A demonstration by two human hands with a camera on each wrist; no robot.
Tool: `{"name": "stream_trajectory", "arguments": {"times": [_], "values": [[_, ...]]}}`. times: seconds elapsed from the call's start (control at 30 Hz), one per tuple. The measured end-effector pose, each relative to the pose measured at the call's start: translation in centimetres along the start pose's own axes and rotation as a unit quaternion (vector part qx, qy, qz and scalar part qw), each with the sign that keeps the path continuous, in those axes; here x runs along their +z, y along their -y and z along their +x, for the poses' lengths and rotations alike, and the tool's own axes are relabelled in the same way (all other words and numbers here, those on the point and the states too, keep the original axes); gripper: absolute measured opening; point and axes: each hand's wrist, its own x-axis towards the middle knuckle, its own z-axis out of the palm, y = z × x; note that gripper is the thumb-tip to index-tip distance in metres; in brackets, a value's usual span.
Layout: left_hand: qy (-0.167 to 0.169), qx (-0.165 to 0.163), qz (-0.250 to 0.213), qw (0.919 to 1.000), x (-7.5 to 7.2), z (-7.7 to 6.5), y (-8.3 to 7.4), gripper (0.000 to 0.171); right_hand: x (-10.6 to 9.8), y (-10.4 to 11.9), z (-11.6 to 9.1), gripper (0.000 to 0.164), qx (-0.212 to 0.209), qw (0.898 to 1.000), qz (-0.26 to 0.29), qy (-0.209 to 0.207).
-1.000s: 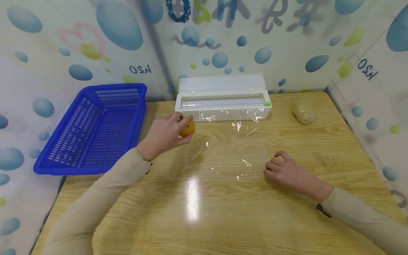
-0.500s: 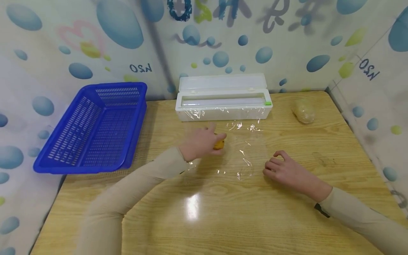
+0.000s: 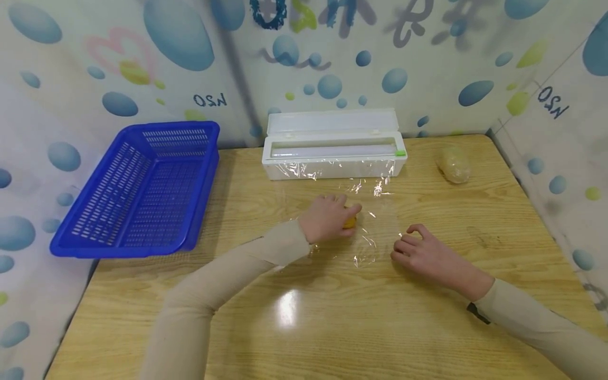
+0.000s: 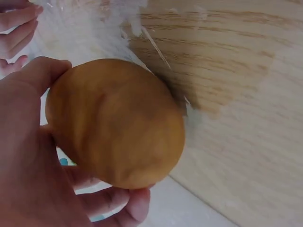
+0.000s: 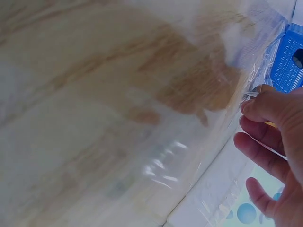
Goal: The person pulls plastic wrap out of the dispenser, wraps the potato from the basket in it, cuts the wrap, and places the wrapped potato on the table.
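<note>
My left hand [image 3: 326,217] grips a round orange-yellow fruit [image 3: 350,221] over a sheet of cling film [image 3: 385,211]. In the left wrist view the smooth fruit [image 4: 116,125] shows large, with thumb and fingers around its sides. The film is drawn out from a white dispenser box [image 3: 332,169] and lies toward me across the table. Beside the film's right edge my right hand [image 3: 427,261] rests on its side, fingers loosely curled. The right wrist view shows the fingers [image 5: 258,151] spaced apart, with the shiny film [image 5: 161,165] around them.
A blue perforated basket [image 3: 159,195] stands at the left of the wooden table [image 3: 361,327]. Toward the back right lies a pale, film-wrapped round item [image 3: 455,164]. The dispenser's lid [image 3: 332,121] is raised near the patterned wall [image 3: 328,63].
My left hand has carried the fruit from in front of the dispenser's left end rightward and nearer, over the middle of the film. My right hand has barely moved.
</note>
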Motion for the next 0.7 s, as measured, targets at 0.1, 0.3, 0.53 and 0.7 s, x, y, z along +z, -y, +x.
{"name": "stream_trajectory", "arguments": {"times": [0.1, 0.3, 0.53, 0.7], "values": [[0.007, -0.007, -0.004, 0.9999, 0.05, 0.28, -0.18, 0.074, -0.01, 0.06, 0.01, 0.028, -0.001, 1.000, -0.002, 0.005], [-0.002, -0.013, 0.011, 0.9998, 0.24, 0.39, -0.26, 0.073, 0.06, 0.05, 0.06, 0.022, -0.002, 1.000, 0.000, -0.006], [-0.001, -0.025, 0.002, 0.9997, 0.30, 0.60, -0.27, 0.068, 0.06, 0.10, 0.19, 0.023, 0.001, 1.000, 0.006, -0.016], [0.007, -0.030, -0.009, 0.9995, 0.37, 0.66, -0.02, 0.078, 0.05, 0.13, 0.10, 0.025, 0.002, 1.000, 0.008, -0.018]]}}
